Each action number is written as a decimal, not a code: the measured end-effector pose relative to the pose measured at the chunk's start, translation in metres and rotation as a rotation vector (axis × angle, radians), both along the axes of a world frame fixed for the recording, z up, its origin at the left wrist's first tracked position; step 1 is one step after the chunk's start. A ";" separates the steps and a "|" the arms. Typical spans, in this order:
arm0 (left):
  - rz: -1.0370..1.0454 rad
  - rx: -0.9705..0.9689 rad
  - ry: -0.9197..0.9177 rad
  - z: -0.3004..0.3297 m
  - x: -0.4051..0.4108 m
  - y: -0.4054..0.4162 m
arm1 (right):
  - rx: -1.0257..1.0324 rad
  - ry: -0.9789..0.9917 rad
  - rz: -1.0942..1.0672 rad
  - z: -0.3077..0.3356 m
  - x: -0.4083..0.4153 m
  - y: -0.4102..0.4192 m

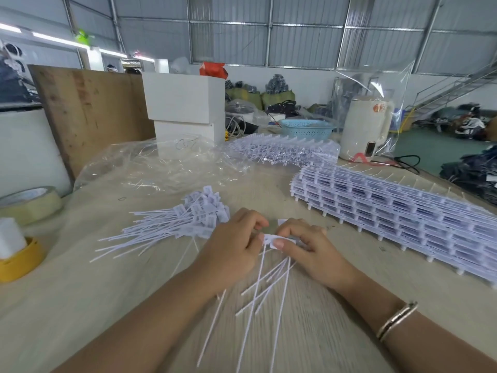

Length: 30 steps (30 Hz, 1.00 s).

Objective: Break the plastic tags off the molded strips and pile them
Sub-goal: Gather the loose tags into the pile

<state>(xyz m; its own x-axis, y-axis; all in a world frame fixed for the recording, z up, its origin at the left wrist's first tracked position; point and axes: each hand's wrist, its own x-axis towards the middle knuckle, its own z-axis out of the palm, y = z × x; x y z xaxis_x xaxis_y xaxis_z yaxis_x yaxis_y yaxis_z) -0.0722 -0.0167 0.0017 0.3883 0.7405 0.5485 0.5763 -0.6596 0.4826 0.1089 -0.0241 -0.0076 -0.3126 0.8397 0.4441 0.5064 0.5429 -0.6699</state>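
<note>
At the table's middle my left hand (235, 238) and my right hand (309, 246) meet, both pinching a short white molded strip of tags (278, 241) between thumbs and fingers. Several thin white tails (266, 286) hang from it toward me across the table. To the left lies a pile of loose tags (188, 222), heads to the right and tails fanned left. A tall stack of whole molded strips (403, 214) lies to the right. A second stack (282, 150) sits farther back.
Crumpled clear plastic (161, 162) lies behind the pile. A tape roll (29, 203) and a yellow holder (18, 262) sit at the left edge. White boxes (185, 103), a blue basket (306, 129) and a white kettle (365, 127) stand at the back.
</note>
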 end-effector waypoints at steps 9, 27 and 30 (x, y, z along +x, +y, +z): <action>0.032 -0.310 -0.135 -0.002 -0.003 0.008 | -0.076 0.070 0.018 -0.001 0.000 0.001; -0.041 -0.576 -0.525 0.006 0.004 0.009 | 0.467 -0.111 -0.231 0.000 -0.008 0.002; -0.053 -0.598 -0.530 0.008 0.004 0.007 | 0.550 -0.141 -0.241 0.001 -0.010 -0.001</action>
